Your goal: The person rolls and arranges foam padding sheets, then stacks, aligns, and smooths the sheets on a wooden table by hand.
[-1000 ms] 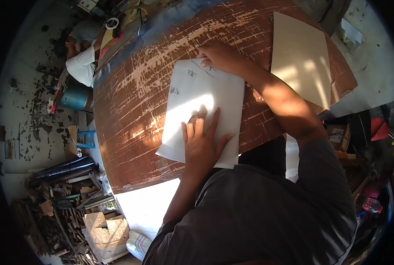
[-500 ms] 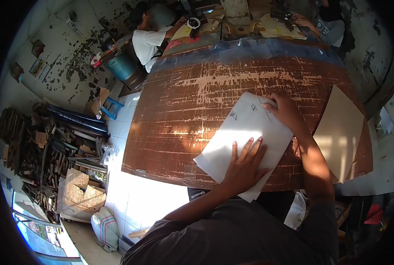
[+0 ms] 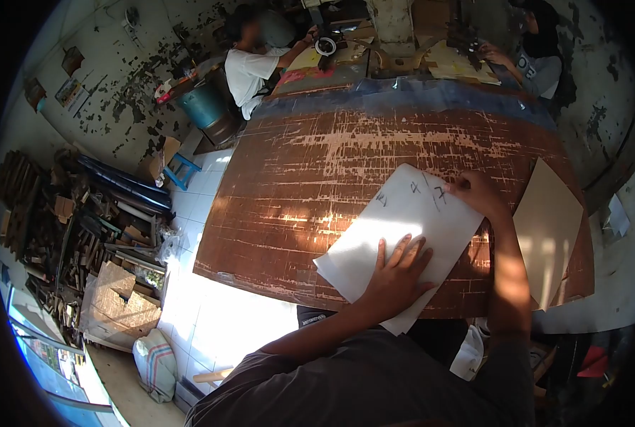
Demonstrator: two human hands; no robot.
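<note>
White paper sheets [image 3: 417, 213] with pencil-like marks along the far end lie slanted on the scratched brown tabletop [image 3: 275, 206], their near corner hanging past the table's edge. At the lower left corner, more than one layer shows. My left hand [image 3: 399, 277] rests flat on the near half of the paper with its fingers spread. At the far right corner my right hand [image 3: 480, 193] has its fingers curled, thumb and fingertips closed on the paper's edge. To the right of it lies a beige sheet [image 3: 549, 228], partly sunlit.
Two people work at the far end, one in a white shirt [image 3: 250, 75], the other in a grey top [image 3: 542, 71]. Scrap wood [image 3: 54, 220] is piled at the left, near a blue stool [image 3: 182, 171] and a white sack [image 3: 154, 363].
My right hand has slid from the paper's far end toward its right corner, uncovering more of the written marks. My left hand stays flat on the paper. The view has shifted slightly.
</note>
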